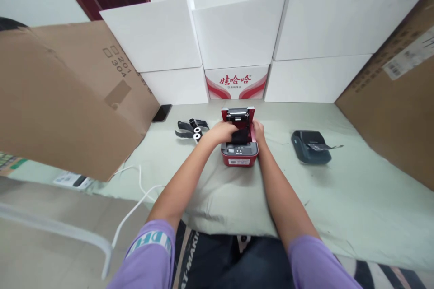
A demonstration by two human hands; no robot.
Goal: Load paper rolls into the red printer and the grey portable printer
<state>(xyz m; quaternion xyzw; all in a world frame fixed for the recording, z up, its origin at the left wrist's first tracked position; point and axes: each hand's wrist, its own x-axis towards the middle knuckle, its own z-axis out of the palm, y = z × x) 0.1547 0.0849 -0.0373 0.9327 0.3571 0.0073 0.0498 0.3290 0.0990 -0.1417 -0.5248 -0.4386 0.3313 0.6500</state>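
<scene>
A small red and grey label printer (240,161) stands on the cloth-covered table in front of me, its lid (238,113) raised to show a dark roller inside. My left hand (221,132) reaches over from the left into the opening, fingers closed on some black material (240,136); the fingertips are partly hidden. Against the printer's right side, my right hand (259,131) grips the body, with part of its fingers out of sight. Just left of the printer lie several black strips (185,129) and small black rolls (197,131) with white cores.
A dark printer-like device (310,146) with a strip sticking out sits to the right. A phone (162,113) lies at the back left. White boxes (237,31) line the back; cardboard (68,95) borders the left and right. A white cable (139,180) hangs off the front left edge.
</scene>
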